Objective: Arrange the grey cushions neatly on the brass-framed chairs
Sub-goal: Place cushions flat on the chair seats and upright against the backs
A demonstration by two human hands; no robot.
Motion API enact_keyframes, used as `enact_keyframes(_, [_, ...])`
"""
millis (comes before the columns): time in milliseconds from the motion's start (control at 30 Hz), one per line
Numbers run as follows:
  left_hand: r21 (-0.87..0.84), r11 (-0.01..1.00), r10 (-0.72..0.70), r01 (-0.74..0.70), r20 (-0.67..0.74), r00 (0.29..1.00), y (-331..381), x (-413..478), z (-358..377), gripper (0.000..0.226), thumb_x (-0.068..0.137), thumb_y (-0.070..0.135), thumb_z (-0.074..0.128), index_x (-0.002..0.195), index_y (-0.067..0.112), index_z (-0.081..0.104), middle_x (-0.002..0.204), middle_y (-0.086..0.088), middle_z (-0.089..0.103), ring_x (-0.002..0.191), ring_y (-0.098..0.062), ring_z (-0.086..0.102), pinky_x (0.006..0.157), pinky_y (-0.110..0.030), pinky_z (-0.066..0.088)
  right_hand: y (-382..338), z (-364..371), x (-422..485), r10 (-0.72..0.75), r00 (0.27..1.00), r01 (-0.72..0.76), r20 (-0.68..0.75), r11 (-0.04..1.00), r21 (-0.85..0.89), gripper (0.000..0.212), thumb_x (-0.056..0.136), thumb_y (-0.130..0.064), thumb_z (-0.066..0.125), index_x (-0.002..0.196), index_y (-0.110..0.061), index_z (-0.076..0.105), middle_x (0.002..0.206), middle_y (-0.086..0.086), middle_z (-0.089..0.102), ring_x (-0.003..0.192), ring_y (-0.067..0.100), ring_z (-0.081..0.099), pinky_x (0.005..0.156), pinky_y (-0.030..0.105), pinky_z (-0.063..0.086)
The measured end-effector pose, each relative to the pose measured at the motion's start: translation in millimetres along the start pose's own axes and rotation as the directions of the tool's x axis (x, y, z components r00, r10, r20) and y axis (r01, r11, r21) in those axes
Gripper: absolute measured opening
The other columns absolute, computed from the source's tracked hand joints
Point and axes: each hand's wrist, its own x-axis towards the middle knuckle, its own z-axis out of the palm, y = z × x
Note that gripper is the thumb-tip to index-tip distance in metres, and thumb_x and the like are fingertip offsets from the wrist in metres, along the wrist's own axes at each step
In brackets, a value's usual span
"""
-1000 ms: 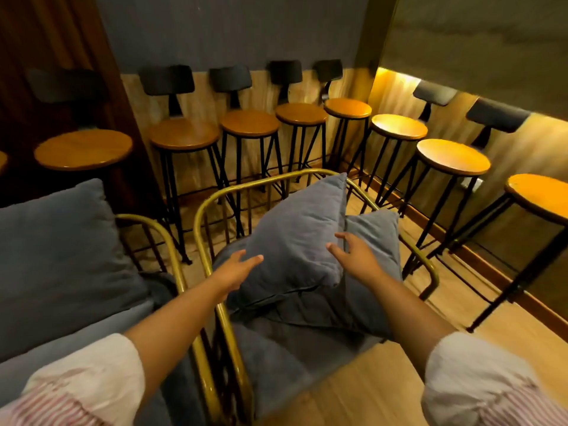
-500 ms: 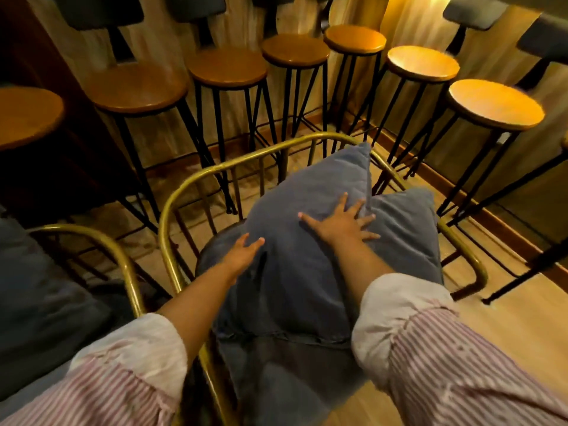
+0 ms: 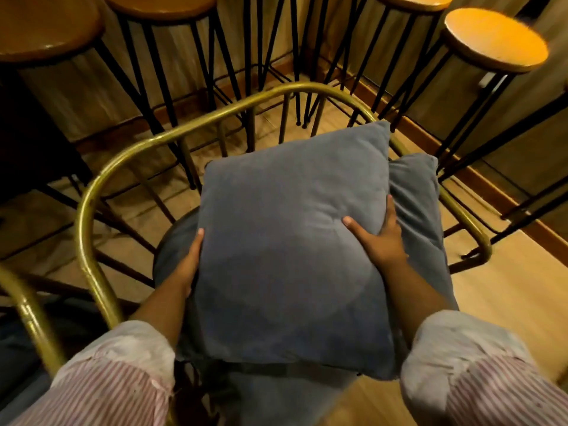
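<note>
- The view sits closer and steeper over the chair (image 3: 92, 192) than half a second ago: the brass rail fills the middle of the picture, and the stool backs that showed behind the chair are out of sight, leaving only round wooden seats and black legs.
- The top cushion (image 3: 289, 247) now lies squarer over the chair's seat, its far corner near the back rail; half a second ago it leaned against the rail on the chair's right side with that corner pointing up.
- The right hand (image 3: 379, 238) has moved from lying flat and spread on the cushion's face to clasping its right edge, thumb on top and fingers wrapped down into the gap beside the second cushion (image 3: 418, 207).
- The left hand (image 3: 189, 262) has shifted from resting on the face near the left edge to gripping that edge from the side, only one fingertip showing above the fabric.
- The top cushion is grey-blue, square and plump, with soft velvety fabric, a dent under the right thumb and a straight seam along its near edge.
- The second cushion, same grey fabric, sticks out from under the top one toward the chair's right arm, creased along its inner side.
- A dark round seat pad (image 3: 172, 241) shows on the chair just left of the top cushion.
- Stools (image 3: 495, 38) stand behind the chair, apart from it.
- Striped sleeves (image 3: 479, 385) cover both forearms at the chair's front.
</note>
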Motion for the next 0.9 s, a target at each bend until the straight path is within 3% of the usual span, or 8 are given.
enact_keyframes(100, [-0.012, 0.999, 0.041, -0.041, 0.011, 0.999, -10.0, 6.6, -0.9, 0.081, 0.080, 0.077, 0.034, 0.143, 0.028, 0.042, 0.141, 0.007, 0.046, 0.136, -0.025, 0.039, 0.111, -0.043, 0.035, 4.7, -0.3, 5.9, -0.020, 1.000, 0.019, 0.009, 0.999, 0.044, 0.115, 0.043, -0.089, 0.064, 0.136, -0.063, 0.002, 0.158, -0.002, 0.025, 0.143, 0.032, 0.028, 0.108, 0.067, 0.025])
enact_keyframes(200, [-0.006, 0.994, 0.106, -0.106, 0.047, 0.993, -4.0, -5.0, 2.9, 0.097, 0.066, 0.083, 0.048, 0.147, 0.031, 0.033, 0.154, 0.001, 0.036, 0.140, -0.026, 0.036, 0.114, -0.043, 0.032, 2.2, -9.3, 1.8, -0.038, 0.998, 0.031, 0.048, 0.989, 0.145, 0.121, 0.046, -0.080, 0.069, 0.145, -0.053, 0.006, 0.159, 0.000, 0.024, 0.142, 0.032, 0.031, 0.110, 0.061, 0.031])
enact_keyframes(300, [-0.014, 0.982, 0.187, -0.187, -0.004, 0.982, 5.2, -24.9, 1.5, 0.080, 0.085, 0.059, 0.051, 0.151, 0.024, 0.023, 0.157, -0.003, 0.028, 0.143, -0.028, 0.029, 0.111, -0.041, 0.030, -1.2, -24.3, -6.3, -0.062, 0.995, 0.041, 0.077, 0.969, 0.244, 0.118, 0.054, -0.068, 0.073, 0.150, -0.040, 0.010, 0.158, -0.002, 0.025, 0.141, 0.028, 0.034, 0.111, 0.048, 0.036])
enact_keyframes(400, [-0.003, 0.966, 0.259, -0.259, 0.033, 0.965, 14.5, -53.9, -1.3, 0.099, 0.065, 0.065, 0.069, 0.149, 0.028, 0.030, 0.152, -0.002, 0.039, 0.136, -0.028, 0.042, 0.103, -0.040, 0.039, -3.0, -42.4, -16.9, -0.068, 0.991, 0.031, 0.113, 0.954, 0.298, 0.105, 0.069, -0.056, 0.070, 0.151, -0.036, 0.007, 0.160, -0.003, 0.020, 0.142, 0.028, 0.031, 0.108, 0.041, 0.034])
enact_keyframes(467, [0.002, 0.952, 0.305, -0.305, 0.025, 0.952, 18.5, -72.9, -4.4, 0.101, 0.059, 0.061, 0.076, 0.146, 0.029, 0.035, 0.146, -0.002, 0.048, 0.128, -0.028, 0.050, 0.101, -0.042, 0.044, -7.2, -53.1, -26.1, -0.063, 0.989, 0.012, 0.136, 0.937, 0.349, 0.097, 0.075, -0.052, 0.067, 0.151, -0.037, 0.008, 0.159, -0.002, 0.021, 0.141, 0.029, 0.031, 0.107, 0.042, 0.034])
enact_keyframes(600, [0.087, 0.916, 0.392, -0.392, 0.019, 0.920, 29.1, -116.2, 0.5, 0.086, 0.074, 0.048, 0.073, 0.147, 0.028, 0.033, 0.141, -0.001, 0.050, 0.126, -0.029, 0.051, 0.094, -0.038, 0.044, -21.6, -80.1, -54.6, -0.120, 0.981, 0.048, 0.155, 0.913, 0.404, 0.099, 0.068, -0.064, 0.069, 0.148, -0.044, 0.016, 0.158, -0.004, 0.025, 0.141, 0.029, 0.032, 0.112, 0.048, 0.033])
enact_keyframes(667, [0.102, 0.901, 0.424, -0.421, -0.018, 0.905, 29.9, -143.2, 4.2, 0.078, 0.082, 0.039, 0.069, 0.148, 0.028, 0.030, 0.142, -0.003, 0.048, 0.128, -0.031, 0.048, 0.092, -0.036, 0.042, -27.1, -96.8, -69.0, -0.151, 0.983, 0.098, 0.106, 0.913, 0.396, 0.089, 0.077, -0.055, 0.067, 0.149, -0.040, 0.018, 0.159, -0.004, 0.024, 0.142, 0.028, 0.030, 0.110, 0.045, 0.032])
enact_keyframes(900, [0.067, 0.832, 0.554, -0.551, -0.052, 0.831, 21.2, -256.2, 7.6, 0.092, 0.071, 0.050, 0.074, 0.149, 0.030, 0.028, 0.147, -0.002, 0.045, 0.130, -0.028, 0.049, 0.100, -0.038, 0.043, -31.3, -164.1, -142.8, -0.282, 0.954, 0.213, 0.098, 0.873, 0.440, 0.103, 0.058, -0.068, 0.073, 0.146, -0.043, 0.025, 0.155, -0.005, 0.032, 0.136, 0.027, 0.040, 0.110, 0.051, 0.037])
